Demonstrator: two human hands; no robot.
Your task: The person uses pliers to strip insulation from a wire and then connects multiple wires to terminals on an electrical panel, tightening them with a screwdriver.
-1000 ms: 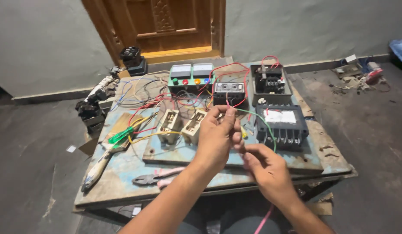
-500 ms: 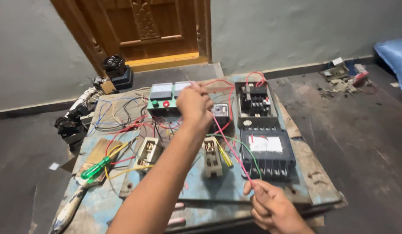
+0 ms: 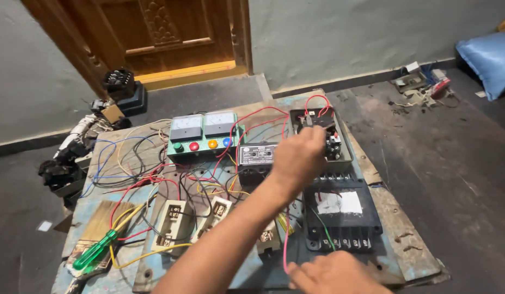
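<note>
Left hand: the left hand (image 3: pixel 298 159) reaches across the centre of the frame, its grip clenched at the open grey box (image 3: pixel 320 136); what the fingers pinch is hidden behind the hand.
Right hand: the right hand (image 3: pixel 333 273) sits at the bottom edge of the frame, its grip grasping the pink wire (image 3: pixel 285 242); the fingers are largely cut off by the frame.
Pink wire: thin and pink, it runs upward from the right hand toward the left forearm, lying just left of the black unit.
Open grey box: upper centre-right, lidless, with dark parts inside and red wires (image 3: pixel 316 101) looping over its rim.
Black unit: the black unit (image 3: pixel 342 215) lies right of centre, below the grey box, with a white label on top and a row of terminals along its near edge.
Meter panel: the green panel (image 3: pixel 203 136) carries two pale meters and four coloured round lamps, left of the grey box.
Surface: the worn blue-painted surface (image 3: pixel 402 247) carries a tangle of wires.
Screwdriver: the green-handled screwdriver (image 3: pixel 97 249) lies at lower left.
</note>
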